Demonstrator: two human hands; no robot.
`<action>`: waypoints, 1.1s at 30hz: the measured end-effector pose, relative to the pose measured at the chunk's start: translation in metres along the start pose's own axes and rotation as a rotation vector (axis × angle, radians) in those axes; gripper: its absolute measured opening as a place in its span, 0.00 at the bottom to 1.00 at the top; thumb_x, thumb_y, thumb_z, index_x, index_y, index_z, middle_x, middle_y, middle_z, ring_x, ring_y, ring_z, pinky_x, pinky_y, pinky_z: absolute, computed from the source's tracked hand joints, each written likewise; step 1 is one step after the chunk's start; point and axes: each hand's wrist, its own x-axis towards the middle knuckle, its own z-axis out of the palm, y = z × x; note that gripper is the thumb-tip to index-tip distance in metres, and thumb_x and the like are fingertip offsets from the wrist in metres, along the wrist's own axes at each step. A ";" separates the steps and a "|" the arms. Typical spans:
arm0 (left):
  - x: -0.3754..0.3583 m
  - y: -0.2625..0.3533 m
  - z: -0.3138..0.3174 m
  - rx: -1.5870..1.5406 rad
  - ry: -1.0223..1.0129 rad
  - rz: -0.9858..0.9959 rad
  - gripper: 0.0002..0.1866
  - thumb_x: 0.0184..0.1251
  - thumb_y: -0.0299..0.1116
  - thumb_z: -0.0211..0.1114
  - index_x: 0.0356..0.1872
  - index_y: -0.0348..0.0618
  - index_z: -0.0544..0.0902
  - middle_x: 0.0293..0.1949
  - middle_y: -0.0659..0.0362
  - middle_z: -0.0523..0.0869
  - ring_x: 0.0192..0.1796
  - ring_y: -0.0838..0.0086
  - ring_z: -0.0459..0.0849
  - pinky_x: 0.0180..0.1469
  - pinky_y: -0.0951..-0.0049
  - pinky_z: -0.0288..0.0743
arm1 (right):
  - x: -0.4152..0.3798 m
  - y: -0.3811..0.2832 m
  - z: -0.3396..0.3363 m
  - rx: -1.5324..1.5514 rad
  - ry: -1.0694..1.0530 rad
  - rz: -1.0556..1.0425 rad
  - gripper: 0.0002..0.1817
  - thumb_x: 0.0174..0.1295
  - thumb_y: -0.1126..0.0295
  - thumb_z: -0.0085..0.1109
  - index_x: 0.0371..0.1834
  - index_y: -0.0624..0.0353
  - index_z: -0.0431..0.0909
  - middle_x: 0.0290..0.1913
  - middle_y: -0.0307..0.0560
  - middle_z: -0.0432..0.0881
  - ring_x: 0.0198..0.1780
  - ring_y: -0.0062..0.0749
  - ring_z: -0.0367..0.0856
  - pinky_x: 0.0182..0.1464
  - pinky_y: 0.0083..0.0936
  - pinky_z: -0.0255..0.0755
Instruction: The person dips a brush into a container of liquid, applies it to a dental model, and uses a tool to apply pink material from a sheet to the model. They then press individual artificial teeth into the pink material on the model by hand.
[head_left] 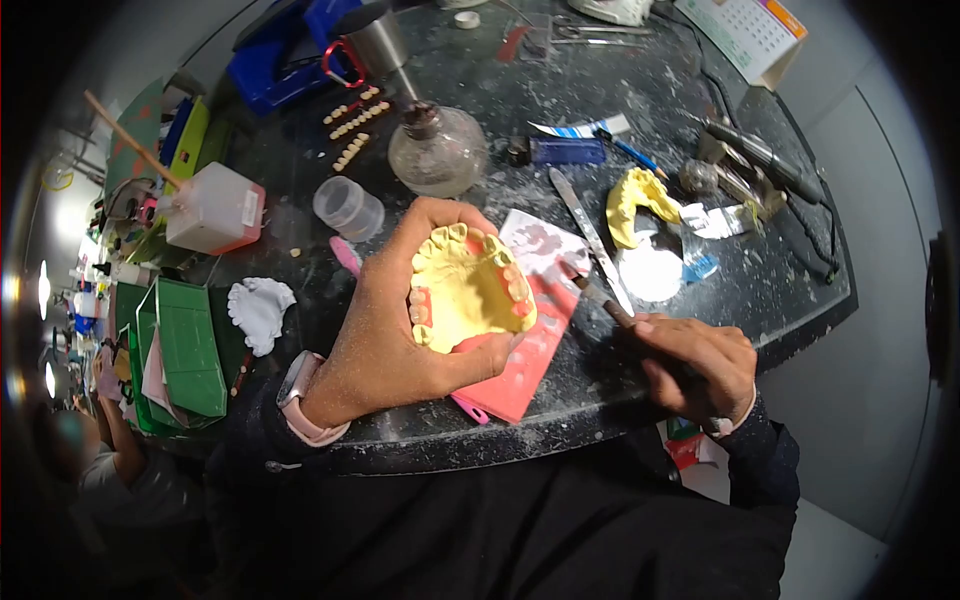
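Left hand (395, 330) cups a chalky yellow dental cast (468, 288), arch-shaped, pink wax along its teeth, over a pink sheet (525, 370). Right hand (700, 365) grips a slim metal-tipped tool (600, 297) above the dusty dark tabletop (780, 290).

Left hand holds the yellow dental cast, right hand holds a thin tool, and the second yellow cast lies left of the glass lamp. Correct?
Not quite. The head view shows the left hand holding the yellow cast and the right hand holding the thin tool, but the second cast lies right of the glass lamp, not left.
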 end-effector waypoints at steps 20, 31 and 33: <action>-0.043 -0.020 -0.032 -0.338 0.335 0.102 0.44 0.48 0.14 0.58 0.64 0.45 0.43 0.56 0.51 0.61 0.61 0.70 0.67 0.59 0.73 0.66 | 0.151 0.023 0.056 0.987 0.412 0.387 0.12 0.61 0.75 0.49 0.46 0.71 0.73 0.41 0.56 0.80 0.46 0.40 0.82 0.51 0.27 0.76; -0.041 -0.028 -0.035 -0.462 0.501 0.126 0.40 0.50 0.15 0.68 0.56 0.45 0.49 0.54 0.47 0.67 0.53 0.68 0.77 0.56 0.71 0.75 | 0.144 0.029 0.058 1.032 0.455 0.358 0.10 0.59 0.75 0.46 0.41 0.68 0.72 0.36 0.52 0.81 0.46 0.46 0.82 0.49 0.31 0.78; -0.041 -0.027 -0.036 -0.477 0.511 0.090 0.40 0.49 0.15 0.70 0.54 0.45 0.49 0.53 0.47 0.67 0.52 0.68 0.78 0.55 0.71 0.76 | 0.143 0.030 0.057 1.023 0.461 0.376 0.10 0.59 0.74 0.46 0.41 0.67 0.72 0.36 0.52 0.81 0.47 0.46 0.82 0.50 0.31 0.78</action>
